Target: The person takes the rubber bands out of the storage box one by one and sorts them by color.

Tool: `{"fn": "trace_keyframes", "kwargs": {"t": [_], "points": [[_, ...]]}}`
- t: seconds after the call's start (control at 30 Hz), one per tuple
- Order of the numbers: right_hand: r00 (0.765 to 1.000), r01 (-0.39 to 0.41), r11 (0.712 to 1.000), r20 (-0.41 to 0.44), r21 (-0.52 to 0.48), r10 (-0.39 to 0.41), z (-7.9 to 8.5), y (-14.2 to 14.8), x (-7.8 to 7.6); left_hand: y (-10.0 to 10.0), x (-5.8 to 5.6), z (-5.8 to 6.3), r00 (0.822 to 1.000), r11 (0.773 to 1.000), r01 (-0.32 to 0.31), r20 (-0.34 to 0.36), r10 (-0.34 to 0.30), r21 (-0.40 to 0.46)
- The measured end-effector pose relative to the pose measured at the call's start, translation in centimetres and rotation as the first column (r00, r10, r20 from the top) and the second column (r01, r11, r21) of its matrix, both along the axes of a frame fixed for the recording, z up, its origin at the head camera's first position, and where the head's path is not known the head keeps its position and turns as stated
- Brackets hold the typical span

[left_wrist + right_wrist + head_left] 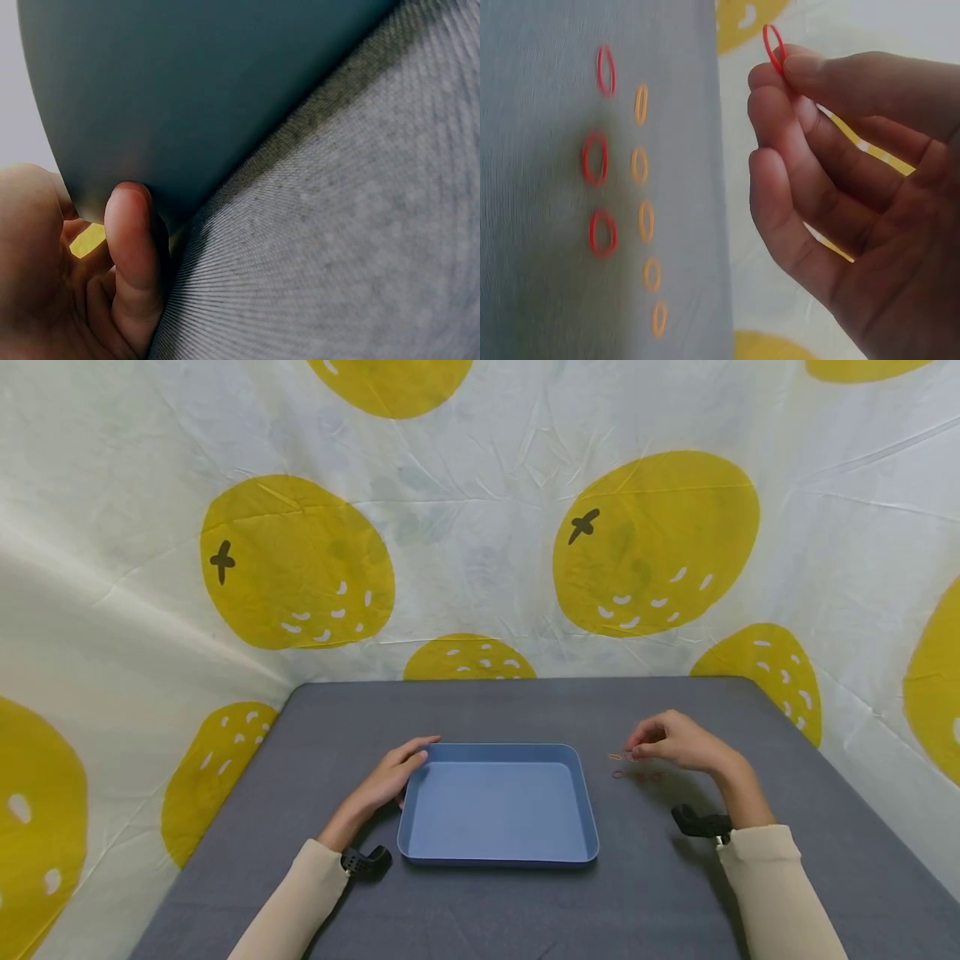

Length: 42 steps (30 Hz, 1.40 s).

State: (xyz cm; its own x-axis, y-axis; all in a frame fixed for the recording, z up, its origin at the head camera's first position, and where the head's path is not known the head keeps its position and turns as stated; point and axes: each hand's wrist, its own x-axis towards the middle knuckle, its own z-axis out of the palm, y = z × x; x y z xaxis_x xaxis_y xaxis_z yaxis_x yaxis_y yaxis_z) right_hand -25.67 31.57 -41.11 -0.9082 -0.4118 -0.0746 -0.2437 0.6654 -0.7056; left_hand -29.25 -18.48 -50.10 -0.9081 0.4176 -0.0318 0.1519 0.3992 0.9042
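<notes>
A shallow blue rectangular tray (495, 802) lies on the table in the head view. My left hand (390, 777) grips its far left corner, thumb over the rim and other fingers along the outside. The left wrist view shows a fingertip (129, 206) against the tray's outer wall (195, 97). To the right of the tray, my right hand (678, 742) is raised over the table. Between thumb and forefinger it pinches a small red rubber band (766, 39). Below lie 3 red rubber bands (585, 159) beside a row of several orange rubber bands (640, 219).
A grey cloth (510, 910) covers the table. Behind and beside it hangs a white curtain (480, 577) with large yellow fruit prints. Black wrist devices (701, 821) sit at both cuffs. The tray's inner floor is bare.
</notes>
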Motion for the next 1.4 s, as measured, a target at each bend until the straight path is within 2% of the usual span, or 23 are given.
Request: {"fn": "trace_keyframes", "kwargs": {"t": [0.23,0.47,0.6,0.9,1.23,1.4], "points": [[1.0,0.021,1.0,-0.014,0.02,-0.02,-0.8,2.8,0.3,0.1,0.1,0.1,1.0,1.0,0.008,-0.006,-0.008,-0.003],[0.996,0.075,0.995,0.033,0.064,-0.077,-1.9,4.4,0.3,0.0,0.1,0.0,1.0,1.0,0.006,-0.004,-0.006,0.005],[0.994,0.1,0.992,0.044,0.082,-0.104,-2.3,4.9,0.3,-0.1,0.0,-0.1,1.0,1.0,0.006,-0.006,-0.006,0.001],[0.99,0.1,0.988,0.084,0.118,-0.111,-3.1,5.3,0.3,-0.2,0.1,0.1,1.0,1.0,0.012,-0.018,-0.012,-0.007],[0.991,0.111,0.981,0.057,0.16,-0.122,-3.7,5.7,0.0,0.0,0.1,0.1,1.0,1.0,0.011,-0.001,-0.011,-0.01],[0.989,0.116,0.981,0.074,0.153,-0.129,-4.0,5.9,0.4,0.0,0.3,-0.2,1.0,1.0,0.015,0.008,-0.015,-0.013]]}}
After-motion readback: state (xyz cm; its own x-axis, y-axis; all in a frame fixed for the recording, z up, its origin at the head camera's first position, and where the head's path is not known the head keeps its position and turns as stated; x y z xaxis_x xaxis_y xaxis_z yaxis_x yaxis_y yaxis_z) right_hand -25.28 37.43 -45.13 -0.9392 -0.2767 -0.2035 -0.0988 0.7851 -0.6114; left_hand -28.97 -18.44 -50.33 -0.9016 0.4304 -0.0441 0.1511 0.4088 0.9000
